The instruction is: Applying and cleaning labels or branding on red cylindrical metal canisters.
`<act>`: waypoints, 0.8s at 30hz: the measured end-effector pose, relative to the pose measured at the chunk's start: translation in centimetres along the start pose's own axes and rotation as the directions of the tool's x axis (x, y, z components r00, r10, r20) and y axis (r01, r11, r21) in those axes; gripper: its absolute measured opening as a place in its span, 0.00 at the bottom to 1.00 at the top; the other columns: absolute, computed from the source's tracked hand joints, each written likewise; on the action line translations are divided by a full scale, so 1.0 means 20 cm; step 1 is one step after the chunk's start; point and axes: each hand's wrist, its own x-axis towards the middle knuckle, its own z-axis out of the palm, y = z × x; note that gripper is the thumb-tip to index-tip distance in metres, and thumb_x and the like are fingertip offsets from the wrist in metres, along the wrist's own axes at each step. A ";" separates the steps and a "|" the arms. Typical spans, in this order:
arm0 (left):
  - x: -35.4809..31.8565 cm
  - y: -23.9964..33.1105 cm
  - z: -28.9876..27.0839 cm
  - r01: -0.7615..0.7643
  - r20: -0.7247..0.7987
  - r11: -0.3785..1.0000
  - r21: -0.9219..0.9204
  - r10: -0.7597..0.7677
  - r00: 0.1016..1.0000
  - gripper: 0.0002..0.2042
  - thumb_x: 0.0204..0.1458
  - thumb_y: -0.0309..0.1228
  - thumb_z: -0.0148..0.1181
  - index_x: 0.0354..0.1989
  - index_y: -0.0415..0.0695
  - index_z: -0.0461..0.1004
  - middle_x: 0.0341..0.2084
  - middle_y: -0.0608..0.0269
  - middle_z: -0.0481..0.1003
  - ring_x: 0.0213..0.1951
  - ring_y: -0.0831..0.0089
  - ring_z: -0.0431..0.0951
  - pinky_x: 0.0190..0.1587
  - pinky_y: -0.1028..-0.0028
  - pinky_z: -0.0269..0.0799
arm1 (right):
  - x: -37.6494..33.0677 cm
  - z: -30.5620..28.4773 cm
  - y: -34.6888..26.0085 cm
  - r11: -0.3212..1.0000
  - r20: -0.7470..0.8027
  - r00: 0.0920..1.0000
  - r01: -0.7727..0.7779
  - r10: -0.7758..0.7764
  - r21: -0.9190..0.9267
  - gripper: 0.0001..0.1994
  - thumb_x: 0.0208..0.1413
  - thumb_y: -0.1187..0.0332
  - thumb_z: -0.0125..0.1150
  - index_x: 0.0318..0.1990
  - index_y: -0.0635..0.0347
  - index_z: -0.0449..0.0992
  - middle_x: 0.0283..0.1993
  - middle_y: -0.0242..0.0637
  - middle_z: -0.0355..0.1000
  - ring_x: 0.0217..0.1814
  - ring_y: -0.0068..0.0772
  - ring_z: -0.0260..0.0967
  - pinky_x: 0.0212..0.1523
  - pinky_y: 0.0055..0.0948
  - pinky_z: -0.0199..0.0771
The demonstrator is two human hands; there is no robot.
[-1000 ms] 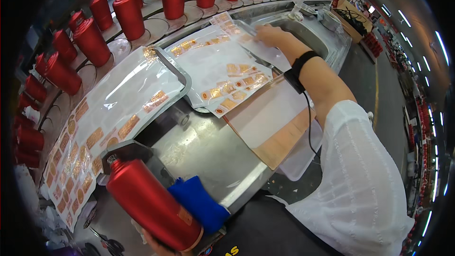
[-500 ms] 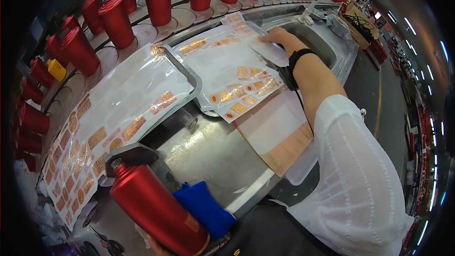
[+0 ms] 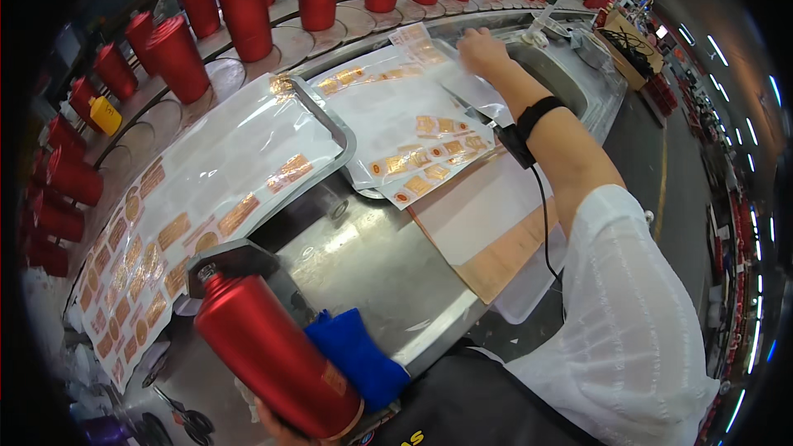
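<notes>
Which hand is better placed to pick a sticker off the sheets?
Right. The right hand already rests on the far sticker sheet, while the left hand is low and occupied gripping the red bottle.

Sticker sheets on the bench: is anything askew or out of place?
Mostly orderly. One sticker sheet lies tilted and overlaps the board, which juts past the bench edge. A single yellow bottle sits among the red bottles.

Right arm stretched far forward, right hand (image 3: pixel 481 51) palm down; left hand (image 3: pixel 281 428) barely visible, low.
</notes>
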 end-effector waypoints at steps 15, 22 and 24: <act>-0.05 0.01 0.00 0.206 0.062 0.968 -0.142 -0.199 0.978 0.50 0.52 0.59 0.56 0.68 0.28 0.41 0.64 0.40 0.55 0.64 0.53 0.60 0.63 0.61 0.57 | -0.02 -0.35 -0.76 0.944 0.203 0.936 0.244 -0.289 0.221 0.14 0.52 0.64 0.57 0.43 0.60 0.80 0.55 0.51 0.69 0.56 0.54 0.67 0.56 0.47 0.68; 0.06 0.06 -0.04 -0.016 0.067 0.998 0.053 0.013 0.998 0.46 0.52 0.52 0.60 0.66 0.26 0.47 0.59 0.39 0.63 0.56 0.47 0.66 0.59 0.58 0.58 | -0.52 -0.95 -0.70 0.396 -0.420 0.722 0.668 -0.549 0.630 0.08 0.53 0.69 0.63 0.31 0.63 0.72 0.46 0.41 0.68 0.47 0.41 0.66 0.45 0.35 0.67; 0.07 0.08 -0.05 -0.031 0.038 0.998 0.058 0.029 0.999 0.44 0.53 0.50 0.59 0.66 0.26 0.48 0.58 0.39 0.64 0.55 0.46 0.67 0.58 0.58 0.59 | -0.70 -1.15 -0.73 0.211 -0.519 0.622 0.736 -0.587 0.643 0.07 0.54 0.70 0.62 0.31 0.63 0.71 0.50 0.38 0.67 0.45 0.33 0.67 0.41 0.30 0.69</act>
